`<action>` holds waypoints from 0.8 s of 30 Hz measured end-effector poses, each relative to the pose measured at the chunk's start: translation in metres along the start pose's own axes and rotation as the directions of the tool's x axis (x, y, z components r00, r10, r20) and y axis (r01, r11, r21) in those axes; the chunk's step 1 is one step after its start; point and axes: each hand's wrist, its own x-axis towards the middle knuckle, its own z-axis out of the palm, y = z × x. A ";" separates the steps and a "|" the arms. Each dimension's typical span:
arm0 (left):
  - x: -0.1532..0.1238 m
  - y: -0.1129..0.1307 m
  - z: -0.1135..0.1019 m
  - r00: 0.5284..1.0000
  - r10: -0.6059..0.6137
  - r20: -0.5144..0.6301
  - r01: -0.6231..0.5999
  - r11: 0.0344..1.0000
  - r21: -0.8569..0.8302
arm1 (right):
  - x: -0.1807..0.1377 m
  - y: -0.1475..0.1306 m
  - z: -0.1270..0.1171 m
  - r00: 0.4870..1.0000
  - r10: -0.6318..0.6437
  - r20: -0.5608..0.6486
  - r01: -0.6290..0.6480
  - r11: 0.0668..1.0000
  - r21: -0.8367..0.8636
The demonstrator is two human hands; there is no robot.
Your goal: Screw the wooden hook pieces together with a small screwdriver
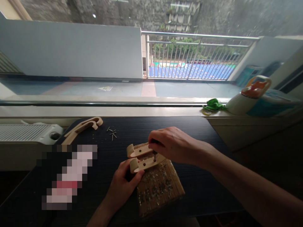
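Observation:
My left hand is closed round the curled end of a pale wooden piece, its thumb along the near side. A second, similar wooden piece lies parallel just behind it. Both have dark round holes and rest on a tape-wrapped brown cardboard block with black handwriting. My right hand is closed above the wood, gripping what looks like a screwdriver. Its shaft points down at the nearer wooden piece; the handle is mostly hidden by my fingers.
Several small screws lie loose on the dark table. More curved wooden pieces are at its back left, near a pixelated patch. A white radiator stands left. On the windowsill are a green cloth and a white jug.

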 end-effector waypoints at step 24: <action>-0.001 -0.001 -0.001 1.000 -0.010 0.018 0.010 1.000 0.000 | 0.000 -0.005 0.004 0.994 0.105 -0.013 -0.106 0.983 -0.153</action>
